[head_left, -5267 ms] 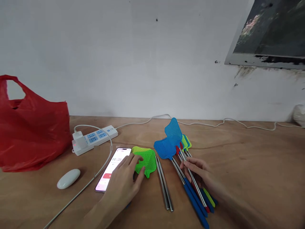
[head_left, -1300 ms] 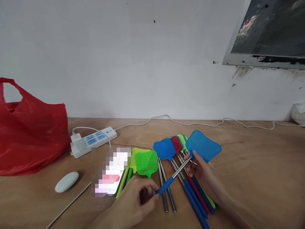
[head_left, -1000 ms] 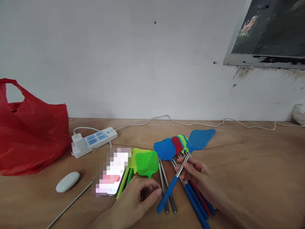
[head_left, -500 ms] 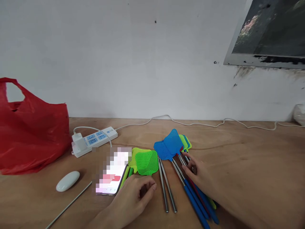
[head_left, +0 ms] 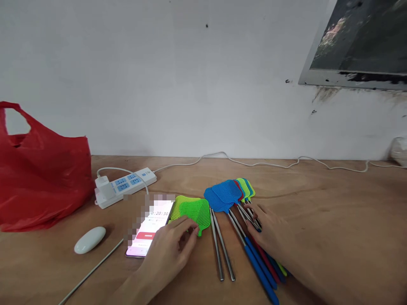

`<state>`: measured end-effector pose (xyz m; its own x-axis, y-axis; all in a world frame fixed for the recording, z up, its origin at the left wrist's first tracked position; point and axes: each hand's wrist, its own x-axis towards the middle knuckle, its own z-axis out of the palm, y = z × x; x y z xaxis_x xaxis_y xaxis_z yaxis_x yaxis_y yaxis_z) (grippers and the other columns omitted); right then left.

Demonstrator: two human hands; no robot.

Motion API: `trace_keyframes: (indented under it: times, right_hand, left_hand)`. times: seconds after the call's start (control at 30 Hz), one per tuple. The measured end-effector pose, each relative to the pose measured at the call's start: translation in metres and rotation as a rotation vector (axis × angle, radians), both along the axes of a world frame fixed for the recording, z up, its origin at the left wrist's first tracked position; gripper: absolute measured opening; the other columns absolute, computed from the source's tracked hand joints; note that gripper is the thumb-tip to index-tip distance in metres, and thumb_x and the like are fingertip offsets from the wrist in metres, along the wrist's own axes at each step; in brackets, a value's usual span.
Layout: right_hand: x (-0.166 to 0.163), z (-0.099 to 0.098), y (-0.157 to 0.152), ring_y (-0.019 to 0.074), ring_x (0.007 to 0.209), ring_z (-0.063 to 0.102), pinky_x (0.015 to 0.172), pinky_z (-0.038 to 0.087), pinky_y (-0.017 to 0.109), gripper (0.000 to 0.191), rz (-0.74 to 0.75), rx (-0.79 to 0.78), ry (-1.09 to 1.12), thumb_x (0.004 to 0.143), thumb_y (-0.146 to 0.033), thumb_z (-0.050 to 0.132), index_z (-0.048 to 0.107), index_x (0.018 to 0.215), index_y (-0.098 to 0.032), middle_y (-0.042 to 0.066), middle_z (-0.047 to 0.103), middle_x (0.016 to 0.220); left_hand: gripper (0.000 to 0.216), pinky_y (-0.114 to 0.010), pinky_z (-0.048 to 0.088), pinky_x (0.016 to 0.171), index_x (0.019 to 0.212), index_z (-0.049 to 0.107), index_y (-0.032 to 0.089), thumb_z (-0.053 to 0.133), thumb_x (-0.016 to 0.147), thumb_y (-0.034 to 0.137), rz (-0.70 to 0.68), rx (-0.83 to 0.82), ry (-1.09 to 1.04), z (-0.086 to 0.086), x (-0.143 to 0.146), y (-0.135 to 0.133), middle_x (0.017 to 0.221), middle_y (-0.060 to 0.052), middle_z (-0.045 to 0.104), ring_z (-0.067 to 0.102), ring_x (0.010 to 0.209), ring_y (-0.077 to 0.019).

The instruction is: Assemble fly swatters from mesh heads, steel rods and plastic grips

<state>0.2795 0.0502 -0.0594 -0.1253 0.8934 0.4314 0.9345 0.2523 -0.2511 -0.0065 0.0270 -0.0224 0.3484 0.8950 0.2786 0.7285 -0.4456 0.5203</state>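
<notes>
A bundle of fly swatters (head_left: 233,192) with blue, red and green mesh heads and coloured grips lies on the wooden table (head_left: 333,212). My right hand (head_left: 270,228) rests flat on their metal shafts, fingers stretched out. Two loose metal rods (head_left: 221,248) lie just left of the bundle. My left hand (head_left: 168,254) covers the base of two green swatter heads (head_left: 193,210); its fingers curl down by the green stems, and I cannot see whether they grip anything. A lit phone (head_left: 149,228) lies beside that hand.
A red plastic bag (head_left: 41,169) stands at the far left. A white power strip (head_left: 124,186) and its cables run along the back. A white oval object (head_left: 90,239) and a thin metal rod (head_left: 92,271) lie at the front left. A framed picture (head_left: 359,42) hangs at upper right.
The blue swatter that my right hand held up now lies on the bundle, and that hand has flattened onto the shafts. My left hand has slid forward onto the green swatter stems.
</notes>
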Motion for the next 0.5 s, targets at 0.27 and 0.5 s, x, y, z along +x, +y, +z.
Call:
trace_keyframes:
  times: [0.27, 0.5]
  right_hand:
    - [-0.018, 0.023, -0.021, 0.0245, 0.094, 0.061, 0.083, 0.047, 0.038, 0.022, 0.499, 0.004, 0.036, 0.092, -0.022, 0.059, 0.068, 0.111, -0.025, 0.007, 0.065, 0.101]
    - [-0.030, 0.028, -0.033, 0.0237, 0.095, 0.055, 0.089, 0.041, 0.041, 0.019, 0.650, -0.124, 0.041, 0.088, -0.021, 0.066, 0.071, 0.105, -0.027, 0.004, 0.066, 0.099]
  left_hand:
    - [0.029, -0.050, 0.055, 0.089, 0.113, 0.067, 0.015, 0.045, 0.096, 0.025, 0.034, 0.222, 0.212, -0.018, -0.008, 0.010, 0.117, -0.015, 0.070, 0.066, 0.105, -0.0333]
    - [0.035, -0.057, 0.051, 0.101, 0.126, 0.063, 0.015, 0.050, 0.094, 0.023, -0.001, 0.276, 0.257, -0.030, -0.009, 0.012, 0.128, -0.016, 0.070, 0.062, 0.122, -0.0363]
